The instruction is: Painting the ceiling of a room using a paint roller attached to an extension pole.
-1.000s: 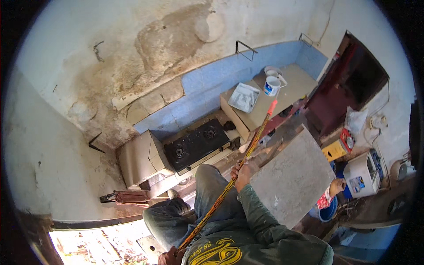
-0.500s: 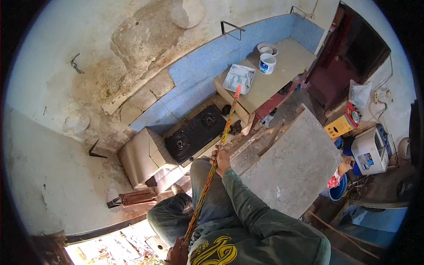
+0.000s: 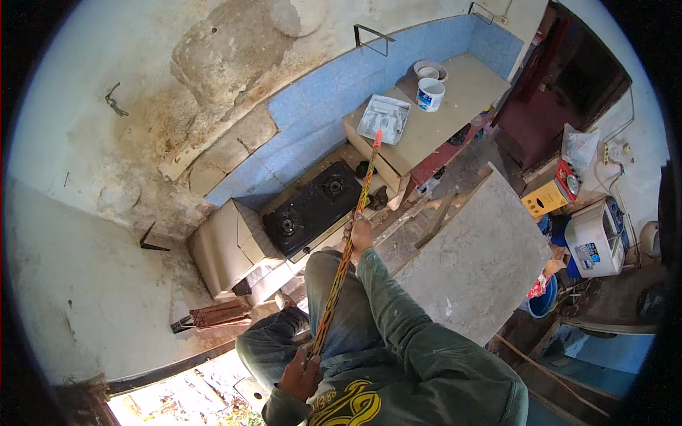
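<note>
Your right hand [image 3: 359,233] and left hand [image 3: 302,374] were closed around the patterned pole [image 3: 334,298], its red tip [image 3: 378,135] over the paint-smeared tray [image 3: 384,115] by the tabletop's [image 3: 465,89] left edge, the stained wall patch [image 3: 234,50] seemingly unpainted.

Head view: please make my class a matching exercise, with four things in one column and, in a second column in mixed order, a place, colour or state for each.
Column one
1. Two-burner stove
2. Paint tray
3. Patterned pole
4. Wall tiles

Column two
A. Gripped by the left hand and the right hand
B. Blue
C. Black on top
D. On the counter, near a white bucket

Right pairs: 1-C, 2-D, 3-A, 4-B
</note>
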Tool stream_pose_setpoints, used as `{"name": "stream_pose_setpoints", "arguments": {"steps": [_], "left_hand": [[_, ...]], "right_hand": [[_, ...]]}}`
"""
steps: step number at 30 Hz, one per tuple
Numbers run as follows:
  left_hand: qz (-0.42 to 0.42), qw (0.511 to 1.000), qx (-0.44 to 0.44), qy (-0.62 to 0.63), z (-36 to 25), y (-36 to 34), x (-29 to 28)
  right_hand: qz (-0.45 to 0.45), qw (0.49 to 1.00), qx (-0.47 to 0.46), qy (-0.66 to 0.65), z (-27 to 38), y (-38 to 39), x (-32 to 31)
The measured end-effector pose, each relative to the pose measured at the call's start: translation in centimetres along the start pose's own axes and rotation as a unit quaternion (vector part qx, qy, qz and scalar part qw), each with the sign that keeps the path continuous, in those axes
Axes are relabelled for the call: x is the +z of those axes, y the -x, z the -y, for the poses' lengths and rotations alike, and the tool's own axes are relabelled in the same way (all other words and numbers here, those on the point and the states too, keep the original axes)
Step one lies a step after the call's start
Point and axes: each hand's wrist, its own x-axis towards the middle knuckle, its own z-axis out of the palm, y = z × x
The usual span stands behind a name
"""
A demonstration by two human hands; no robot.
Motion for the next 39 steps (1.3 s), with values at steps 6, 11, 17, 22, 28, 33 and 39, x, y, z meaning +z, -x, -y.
{"name": "stream_pose_setpoints", "arguments": {"steps": [6, 11, 17, 22, 28, 33, 39], "left_hand": [[0.106, 0.887, -0.333, 0.301, -1.0, -3.2, 0.7], [0.09, 0.934, -0.239, 0.25, -3.2, -5.5, 0.6], [0.071, 0.933, -0.239, 0.261, -2.0, -4.6, 1.8], [0.12, 0.902, -0.306, 0.28, -3.2, -3.2, -0.1], [0.165, 0.954, -0.201, 0.151, -1.8, 2.2, -2.4], [0.211, 0.965, -0.037, -0.151, 0.3, 6.4, -2.8], [0.147, 0.91, -0.299, 0.248, -2.7, 0.7, -4.1]], "right_hand": [[-0.001, 0.998, 0.008, 0.059, 2.1, -3.7, -0.3], [0.001, 0.999, -0.017, 0.033, 2.9, -5.0, -1.4], [0.009, 0.999, -0.002, 0.038, 2.6, -4.3, -1.2], [0.003, 0.998, 0.015, 0.066, 1.7, -3.1, -2.0], [0.046, 0.997, 0.033, 0.046, 0.4, 2.2, -1.4], [0.07, 0.994, 0.052, 0.063, -1.1, 5.4, -1.9], [0.061, 0.996, 0.017, 0.056, 0.4, 2.5, -0.8]]}}
